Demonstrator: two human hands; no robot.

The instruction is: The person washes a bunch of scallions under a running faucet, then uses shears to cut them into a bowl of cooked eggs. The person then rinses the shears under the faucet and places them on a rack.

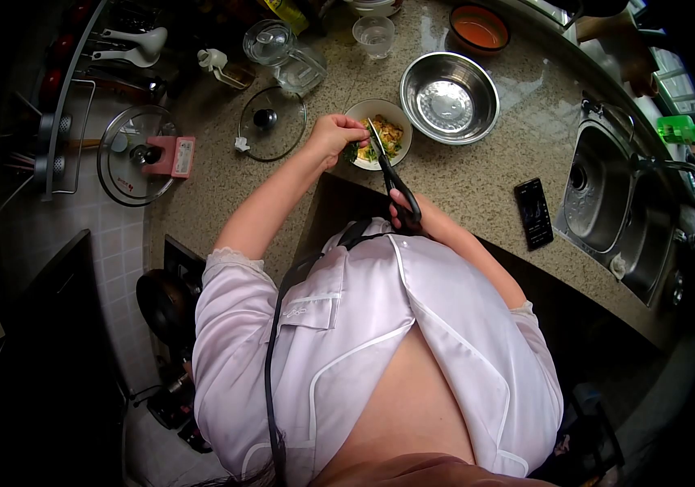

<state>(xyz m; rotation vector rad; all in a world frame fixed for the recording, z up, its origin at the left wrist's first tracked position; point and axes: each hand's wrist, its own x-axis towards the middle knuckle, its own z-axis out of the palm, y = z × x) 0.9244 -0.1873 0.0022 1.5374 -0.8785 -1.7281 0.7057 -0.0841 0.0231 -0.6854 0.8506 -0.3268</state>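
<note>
Countertop (477, 183) of speckled stone spans the work area; on a clock face centred on the small white bowl, with twelve pointing away from the person, the double-basin steel sink (599, 211) lies well off between three and four. A stainless-steel mixing bowl (449, 97) sits just beside it at two, and a glass lid (272, 123) lies near at nine. The white bowl (374, 105) itself stands at the centre, holding chopped yellow and green food (393, 140). Black-handled scissors (394, 180) reach in from five, their tips over the food; how far the blades part is too small to tell. The right hand (425, 208), fingers curled in around the handles, grips them at five. The left hand (333, 136), coming in from eight, is closed to a fingertip pinch on dark greens (352, 152) at the bowl's nine o'clock edge. Good snipping here seems to call for holding the greens further inward so that pieces drop inside the rim, feeding them in short lengths, keeping the left fingertips behind the blades, and making small, even cuts with a steady right wrist.
</note>
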